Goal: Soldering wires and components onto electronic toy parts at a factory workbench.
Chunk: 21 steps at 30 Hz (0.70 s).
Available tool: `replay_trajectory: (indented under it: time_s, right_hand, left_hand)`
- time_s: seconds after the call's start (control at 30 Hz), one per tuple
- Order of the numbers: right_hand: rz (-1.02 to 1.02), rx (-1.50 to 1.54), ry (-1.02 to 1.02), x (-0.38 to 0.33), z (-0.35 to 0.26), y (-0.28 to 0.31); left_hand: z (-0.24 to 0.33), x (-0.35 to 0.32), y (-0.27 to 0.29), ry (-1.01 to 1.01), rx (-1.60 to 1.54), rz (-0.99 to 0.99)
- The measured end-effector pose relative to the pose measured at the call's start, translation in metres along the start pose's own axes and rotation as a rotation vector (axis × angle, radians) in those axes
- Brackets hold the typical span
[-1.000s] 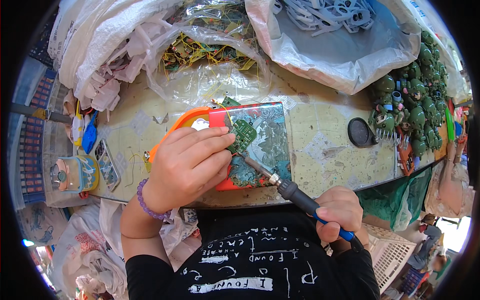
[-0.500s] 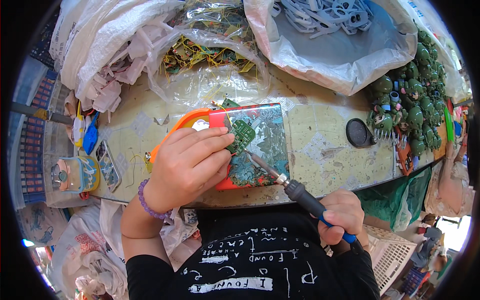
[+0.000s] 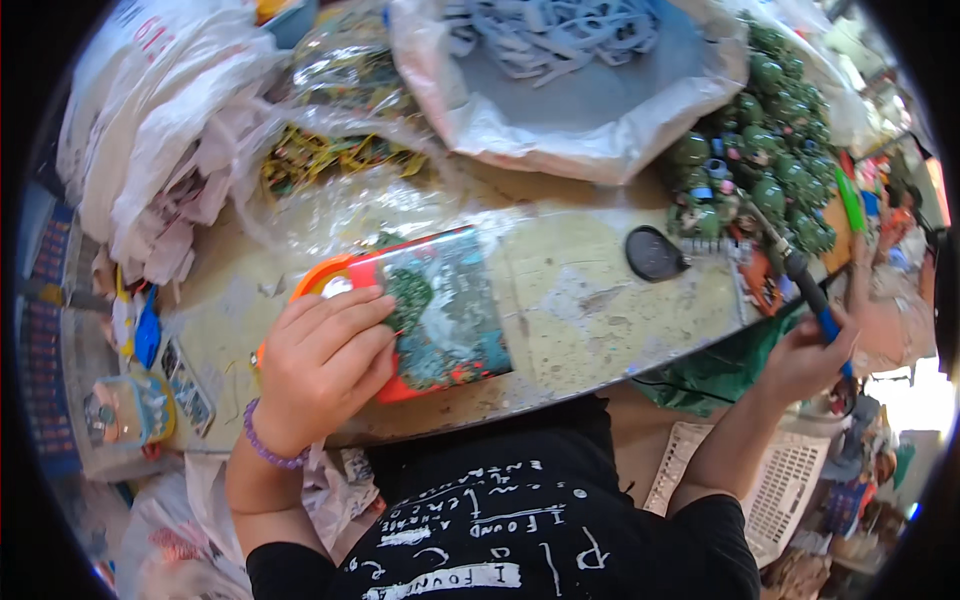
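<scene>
My left hand (image 3: 335, 345) pinches a green circuit board (image 3: 412, 297), whether finished unclear; well apart, my right hand (image 3: 812, 352) grips a blue-and-black soldering iron (image 3: 813, 297).

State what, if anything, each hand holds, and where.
Right hand: the soldering iron, by the blue rear of its handle. Left hand: fingertips at the left edge of the green circuit board; pinched or merely pressed, can't tell.

To your left, a phone (image 3: 188, 388) lies near a cup (image 3: 152, 408); a blue item (image 3: 148, 328) sits beyond. Ahead: open sack (image 3: 600, 152) holds pale parts (image 3: 560, 42). Your lower right: green bag (image 3: 698, 378), slotted white basket (image 3: 790, 490).
</scene>
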State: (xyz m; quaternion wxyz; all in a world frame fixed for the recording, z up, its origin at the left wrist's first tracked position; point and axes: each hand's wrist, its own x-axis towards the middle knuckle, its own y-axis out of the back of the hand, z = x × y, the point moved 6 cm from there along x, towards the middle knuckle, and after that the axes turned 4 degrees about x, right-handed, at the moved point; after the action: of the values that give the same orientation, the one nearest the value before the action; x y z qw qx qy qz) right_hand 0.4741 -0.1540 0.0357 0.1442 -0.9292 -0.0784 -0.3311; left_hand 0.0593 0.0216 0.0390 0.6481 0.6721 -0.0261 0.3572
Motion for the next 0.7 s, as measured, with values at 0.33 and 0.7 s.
replay_trajectory:
  time_s: [0.33,0.7]
  right_hand:
    - [-0.159,-0.011,-0.291,0.104,0.045,0.024]
    - [-0.474,-0.123,-0.514,0.021,0.065,-0.053]
  left_hand:
    - [0.005,-0.005,-0.001,0.022,-0.011,0.033]
    - [0.003,-0.002,-0.001,0.062,-0.02,0.007]
